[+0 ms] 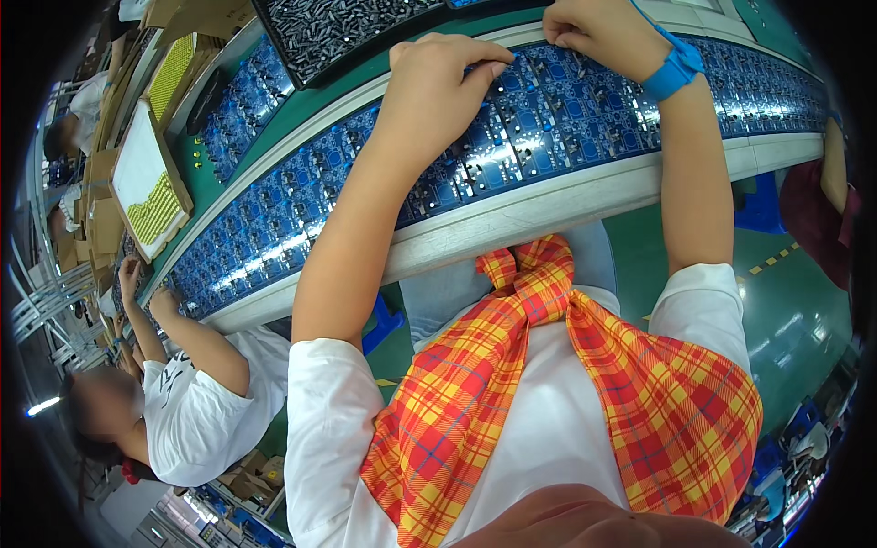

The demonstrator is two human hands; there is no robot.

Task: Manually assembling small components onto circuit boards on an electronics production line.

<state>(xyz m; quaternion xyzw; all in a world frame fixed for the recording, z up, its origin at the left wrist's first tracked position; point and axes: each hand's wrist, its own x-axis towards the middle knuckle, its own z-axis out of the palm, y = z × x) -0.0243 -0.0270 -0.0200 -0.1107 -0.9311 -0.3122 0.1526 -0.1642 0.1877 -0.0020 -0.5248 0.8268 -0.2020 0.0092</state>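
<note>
A long row of blue circuit boards (557, 110) fills the rail-edged line in front of me, studded with small parts. My left hand (438, 87) is over the boards, thumb and index finger pinched close together; whatever is between them is too small to make out. To its right, my right hand (603, 36) is held over the far side of the boards, fingers curled in and their tips partly hidden. A blue strap (674, 71) circles my right wrist. Beyond my left hand, a black tray (301, 80) holds many small dark cylindrical components (333, 32).
A pale metal rail (548, 196) runs along the near edge. At left, blue boards (242, 105) lie on the green surface beside cardboard boxes of yellow parts (155, 212). A co-worker (219, 402) sits to my left, another person's dark sleeve (816, 219) shows at right.
</note>
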